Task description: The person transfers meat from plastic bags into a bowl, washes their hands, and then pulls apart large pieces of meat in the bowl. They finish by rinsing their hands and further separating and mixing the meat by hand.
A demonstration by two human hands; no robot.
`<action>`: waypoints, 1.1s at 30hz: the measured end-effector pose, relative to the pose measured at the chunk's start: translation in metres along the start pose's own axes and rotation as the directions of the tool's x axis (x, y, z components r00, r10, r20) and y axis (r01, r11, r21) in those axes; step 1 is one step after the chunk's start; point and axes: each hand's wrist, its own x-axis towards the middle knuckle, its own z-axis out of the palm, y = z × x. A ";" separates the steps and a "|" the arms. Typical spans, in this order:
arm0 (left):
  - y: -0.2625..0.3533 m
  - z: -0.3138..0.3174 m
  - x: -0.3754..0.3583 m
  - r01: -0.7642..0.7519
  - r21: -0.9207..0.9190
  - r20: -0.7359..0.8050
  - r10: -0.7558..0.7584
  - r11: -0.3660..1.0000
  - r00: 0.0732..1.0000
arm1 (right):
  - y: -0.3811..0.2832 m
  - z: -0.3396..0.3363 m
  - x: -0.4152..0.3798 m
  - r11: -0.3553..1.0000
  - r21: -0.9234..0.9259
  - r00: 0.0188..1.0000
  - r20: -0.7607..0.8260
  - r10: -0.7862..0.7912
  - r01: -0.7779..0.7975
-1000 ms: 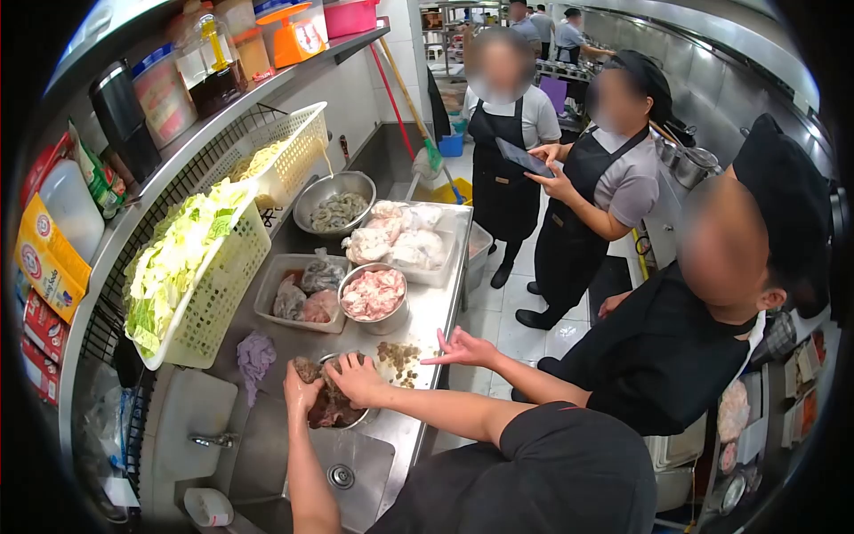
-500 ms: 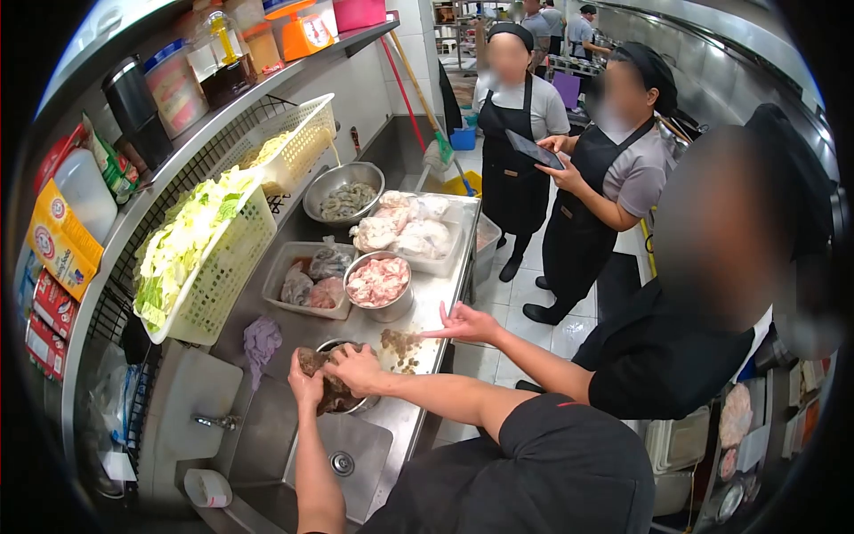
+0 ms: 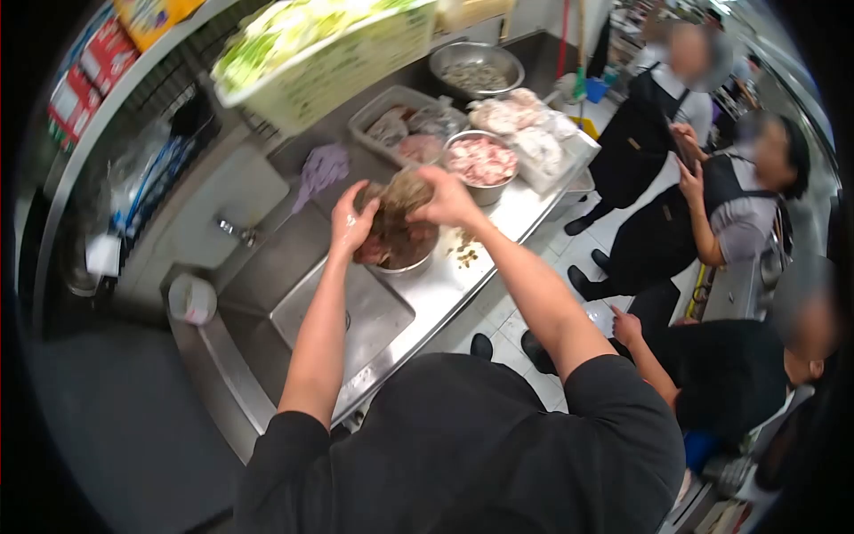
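My left hand and my right hand are closed round opposite sides of a brown, soft, wet-looking clump, whose kind I cannot make out. They hold it over a round metal pot, where more dark brown matter shows below my fingers. The pot stands at the sink's edge on the steel counter. Small brown scraps lie to its right. Just behind my hands, a second metal pot is full of pale pink raw meat pieces.
The sink basin and tap are on the left, near a purple cloth. Behind stand a tub of bagged meat, a white tray, a metal bowl and a basket of leafy vegetables. Co-workers stand at right.
My view has turned and shifted. Both hands now lift the clump higher, one on each side, where my right hand lay across it before. A co-worker's pointing hand has withdrawn from the counter.
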 end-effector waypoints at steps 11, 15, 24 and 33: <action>0.028 -0.007 -0.006 0.167 -0.439 0.209 -0.081 0.883 0.975 | 0.007 0.031 0.007 0.764 0.632 0.986 0.166 0.025 -0.126; 0.015 0.003 -0.018 0.183 -0.174 0.157 -0.156 0.968 0.975 | 0.037 0.062 -0.002 0.761 0.634 0.986 0.162 0.044 -0.138; 0.017 0.037 -0.048 0.274 0.081 0.013 -0.276 0.958 0.961 | 0.026 0.066 -0.032 0.866 0.454 0.978 0.067 0.200 -0.208; -0.016 0.044 -0.045 0.256 -0.012 -0.092 -0.256 0.967 0.962 | 0.036 0.079 -0.041 0.980 0.177 0.990 -0.086 0.111 -0.094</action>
